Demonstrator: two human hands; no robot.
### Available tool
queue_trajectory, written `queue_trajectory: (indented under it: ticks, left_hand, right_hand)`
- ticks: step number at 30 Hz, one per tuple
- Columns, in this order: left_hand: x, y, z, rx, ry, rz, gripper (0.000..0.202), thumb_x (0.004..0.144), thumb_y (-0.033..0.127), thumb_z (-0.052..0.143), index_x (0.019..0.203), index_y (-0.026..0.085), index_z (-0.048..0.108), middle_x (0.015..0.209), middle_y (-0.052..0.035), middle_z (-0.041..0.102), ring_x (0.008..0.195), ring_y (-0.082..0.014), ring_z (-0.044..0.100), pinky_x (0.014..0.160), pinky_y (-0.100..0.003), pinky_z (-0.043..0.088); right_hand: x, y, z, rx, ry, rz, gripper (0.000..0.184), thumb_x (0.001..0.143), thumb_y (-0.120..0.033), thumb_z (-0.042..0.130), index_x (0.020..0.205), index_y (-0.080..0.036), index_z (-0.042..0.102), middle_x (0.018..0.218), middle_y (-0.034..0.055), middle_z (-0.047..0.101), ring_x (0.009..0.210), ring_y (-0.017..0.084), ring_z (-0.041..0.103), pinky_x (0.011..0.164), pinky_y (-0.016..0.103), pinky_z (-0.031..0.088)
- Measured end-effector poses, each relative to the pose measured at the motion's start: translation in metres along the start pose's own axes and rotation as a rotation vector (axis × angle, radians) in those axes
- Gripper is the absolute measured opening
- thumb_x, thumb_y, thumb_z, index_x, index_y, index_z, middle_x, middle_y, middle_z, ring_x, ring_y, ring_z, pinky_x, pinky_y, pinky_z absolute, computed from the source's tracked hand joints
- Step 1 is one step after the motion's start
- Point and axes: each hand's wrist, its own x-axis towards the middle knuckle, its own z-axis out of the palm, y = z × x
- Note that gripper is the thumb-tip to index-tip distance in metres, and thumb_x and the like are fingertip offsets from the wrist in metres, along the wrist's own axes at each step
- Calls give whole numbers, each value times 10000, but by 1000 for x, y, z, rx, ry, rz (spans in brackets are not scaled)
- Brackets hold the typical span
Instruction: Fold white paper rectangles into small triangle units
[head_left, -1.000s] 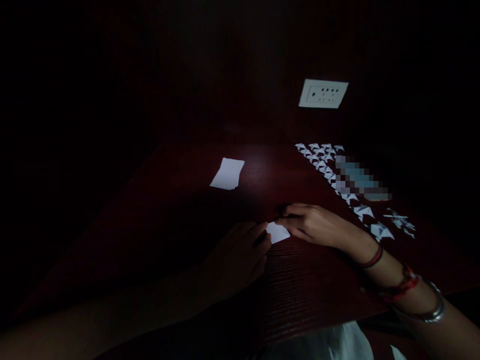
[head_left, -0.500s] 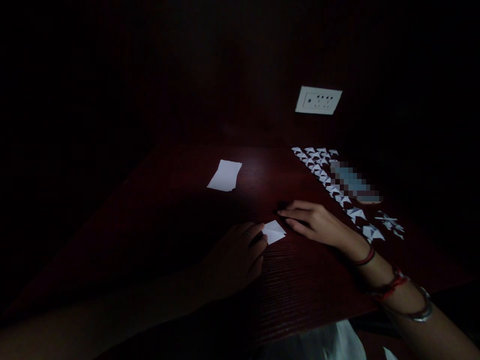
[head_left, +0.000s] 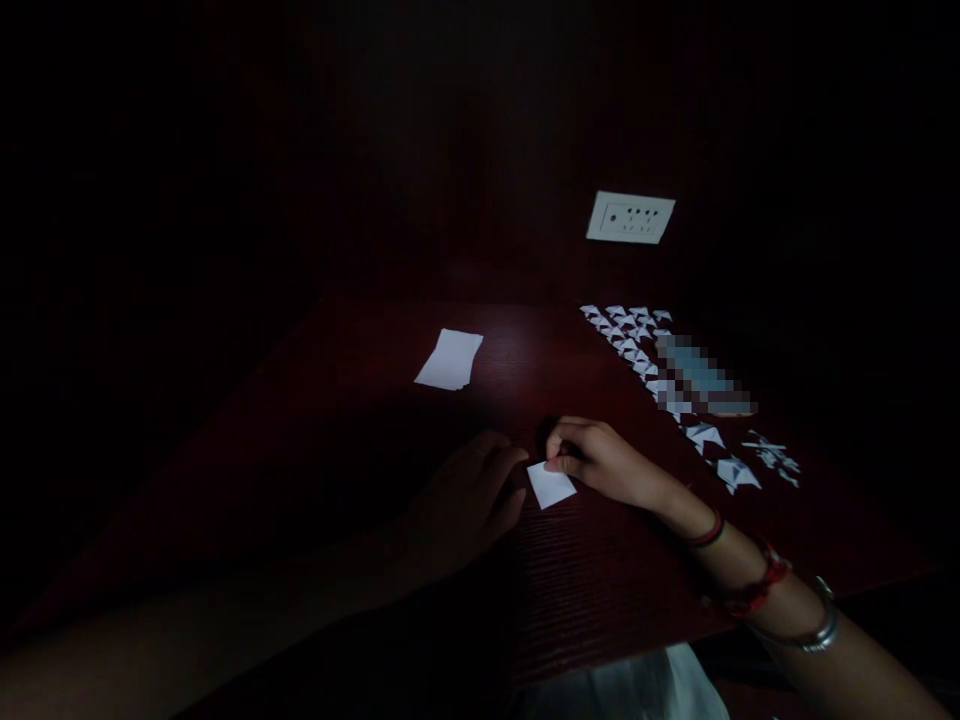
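Fingertips (head_left: 556,464) of the right hand (head_left: 600,465) pinch the far edge of a small white folded paper square (head_left: 551,486) on a dark red wooden table (head_left: 600,590), while the left hand (head_left: 469,500) rests flat and open beside it, so the unpinned sheet may skew and crease crookedly.

On the table (head_left: 600,600) before me, a paper slip (head_left: 551,487) lies between my left hand (head_left: 469,500) and my right hand (head_left: 600,462), which touches its far edge. A paper stack (head_left: 450,360) sits behind, to the left. Folded pieces (head_left: 630,330) run along the right, with a wall socket (head_left: 630,217) behind them.
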Motion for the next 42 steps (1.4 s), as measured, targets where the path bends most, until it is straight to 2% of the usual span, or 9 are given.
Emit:
queue_trajectory:
  ticks: [4,12,16,22,29,32,36,39,42]
  left_hand:
    - [6,-4,-1,-69,130,-77,200,826,237,425,1011,182,480,975,-38,413,886,-148,441,771,-303,417]
    - [4,-10,-1,-11,280,53,137,812,188,443,837,200,577,922,-34,413,881,-154,422,739,-297,405]
    - [3,-9,-1,19,261,96,131,804,184,449,832,196,576,924,-36,420,880,-158,418,753,-313,396]
    - [4,-6,-9,20,216,171,115,793,153,445,831,171,552,893,-41,436,864,-157,426,748,-305,395]
    - [1,-10,-4,-44,302,200,96,774,137,467,830,180,532,914,-37,411,880,-165,424,738,-310,399]
    - [1,-9,-3,-82,319,192,92,762,119,477,818,172,527,918,-35,405,900,-166,422,755,-312,395]
    - [1,-8,-3,-100,297,153,87,762,127,482,809,172,540,954,-39,400,895,-163,420,750,-308,396]
    - [2,-9,-1,-104,292,145,116,770,143,483,847,196,551,950,-34,404,885,-162,418,742,-314,399]
    - [3,-11,2,-93,293,151,126,778,154,477,861,208,555,941,-32,413,884,-164,419,737,-315,399]
  right_hand:
    - [0,-15,1,21,147,-50,73,790,-187,488,742,-151,530,740,19,513,700,118,479,635,246,380]
    - [-4,-27,5,-56,241,-176,71,799,-206,472,798,-162,528,814,38,517,782,153,460,737,312,348]
    - [-4,-28,8,-76,196,-227,94,798,-208,462,833,-162,537,851,48,525,809,162,458,746,320,342]
    - [-6,-28,5,-98,133,-191,29,749,-163,491,758,-161,518,782,29,516,760,150,456,732,309,328]
    - [-9,-19,-10,-111,49,-217,19,744,-150,489,735,-166,494,745,5,509,726,130,457,724,287,317]
    - [-13,-10,-18,-165,73,-184,26,747,-158,488,724,-169,493,732,1,500,711,127,456,723,289,322]
    - [-18,-3,-25,-146,197,-100,54,777,-163,461,741,-171,500,735,6,502,700,125,470,705,282,347]
    - [-17,-9,-20,-110,149,-154,131,771,-235,512,882,-169,526,878,41,518,826,147,477,764,296,357]
    - [-14,-15,-12,-143,102,-225,109,798,-235,481,849,-175,556,874,40,512,830,142,471,773,300,354]
